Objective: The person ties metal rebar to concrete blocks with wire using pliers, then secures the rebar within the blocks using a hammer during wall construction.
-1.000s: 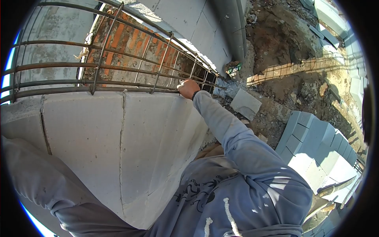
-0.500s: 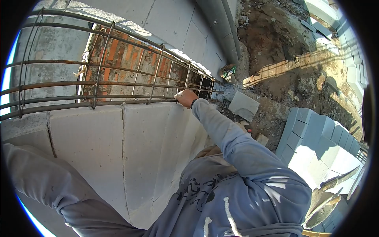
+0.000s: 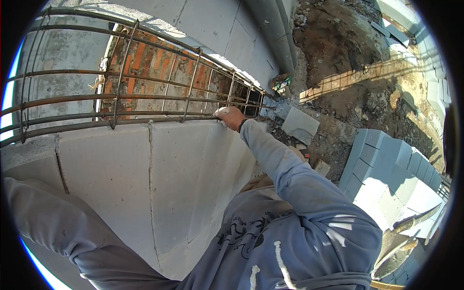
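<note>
My right hand (image 3: 230, 118) is closed around the lower near bar of a long rebar cage (image 3: 116, 96), close to its far end. A dark band circles the wrist, and pale patches show at the fingers; what they are I cannot make out. The cage is made of long rusty bars tied with square stirrups, and it lies along the top of a white block wall (image 3: 193, 159). My left sleeve (image 3: 87, 237) stretches toward the left edge, and my left hand is out of view.
Another block wall (image 3: 212, 24) with a grey pipe (image 3: 270, 34) runs beyond the cage. Orange brickwork (image 3: 145, 63) shows through the bars. Down on the right are stacked pale blocks (image 3: 382, 169), a loose block (image 3: 299, 125) and rough dirt ground (image 3: 338, 48).
The view has shifted slightly. My right hand stays at the same part of the bar, with its wrist and fingers turned a little.
</note>
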Tool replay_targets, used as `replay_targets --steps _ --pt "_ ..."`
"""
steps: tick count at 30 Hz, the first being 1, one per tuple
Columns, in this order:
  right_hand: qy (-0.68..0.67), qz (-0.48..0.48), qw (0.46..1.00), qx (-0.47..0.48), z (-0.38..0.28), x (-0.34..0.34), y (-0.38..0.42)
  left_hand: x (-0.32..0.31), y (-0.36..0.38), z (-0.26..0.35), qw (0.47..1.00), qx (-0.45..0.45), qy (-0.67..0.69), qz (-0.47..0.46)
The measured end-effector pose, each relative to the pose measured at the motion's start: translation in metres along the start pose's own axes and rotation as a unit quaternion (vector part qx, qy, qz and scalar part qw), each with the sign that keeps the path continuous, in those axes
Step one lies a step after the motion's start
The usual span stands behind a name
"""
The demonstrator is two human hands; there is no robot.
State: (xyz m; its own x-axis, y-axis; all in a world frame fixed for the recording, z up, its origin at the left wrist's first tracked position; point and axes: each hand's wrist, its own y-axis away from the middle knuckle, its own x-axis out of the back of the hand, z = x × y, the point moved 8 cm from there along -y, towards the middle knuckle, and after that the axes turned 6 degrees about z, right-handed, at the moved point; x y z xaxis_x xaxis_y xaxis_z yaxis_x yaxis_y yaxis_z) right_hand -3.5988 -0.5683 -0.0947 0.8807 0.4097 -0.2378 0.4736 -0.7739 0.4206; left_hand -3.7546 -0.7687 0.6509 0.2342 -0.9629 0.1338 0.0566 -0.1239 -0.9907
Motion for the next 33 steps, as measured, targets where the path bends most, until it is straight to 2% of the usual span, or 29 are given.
replay_targets --steps 2,3,6,8,11,26,29,33 --pt "0.003 0.027 0.998 0.059 0.001 0.0 -0.007 -0.001 0.001 -0.001 1.0 0.001 0.001 0.0" --pt "0.003 0.029 0.998 0.059 -0.001 0.003 -0.006 -0.001 0.0 -0.002 1.0 0.003 0.0 0.0" --pt "0.035 -0.025 0.999 0.022 -0.004 0.003 -0.004 0.001 0.0 -0.002 1.0 0.003 0.003 0.001" --pt "-0.005 -0.086 0.995 -0.05 0.001 -0.002 0.003 0.002 0.001 -0.002 1.0 0.003 0.006 0.003" --pt "0.021 -0.102 0.994 -0.036 -0.004 -0.002 0.005 0.005 0.002 -0.002 1.0 0.004 0.007 0.007" --pt "0.105 -0.084 0.991 -0.015 -0.013 -0.001 0.011 0.016 0.001 0.003 0.999 -0.006 0.016 0.038" --pt "0.096 -0.087 0.992 -0.012 -0.012 -0.001 0.01 0.016 0.002 0.024 0.997 -0.028 0.019 0.063" --pt "0.094 -0.066 0.993 -0.034 -0.011 0.001 0.011 0.014 0.044 0.109 0.983 -0.07 0.096 0.143"
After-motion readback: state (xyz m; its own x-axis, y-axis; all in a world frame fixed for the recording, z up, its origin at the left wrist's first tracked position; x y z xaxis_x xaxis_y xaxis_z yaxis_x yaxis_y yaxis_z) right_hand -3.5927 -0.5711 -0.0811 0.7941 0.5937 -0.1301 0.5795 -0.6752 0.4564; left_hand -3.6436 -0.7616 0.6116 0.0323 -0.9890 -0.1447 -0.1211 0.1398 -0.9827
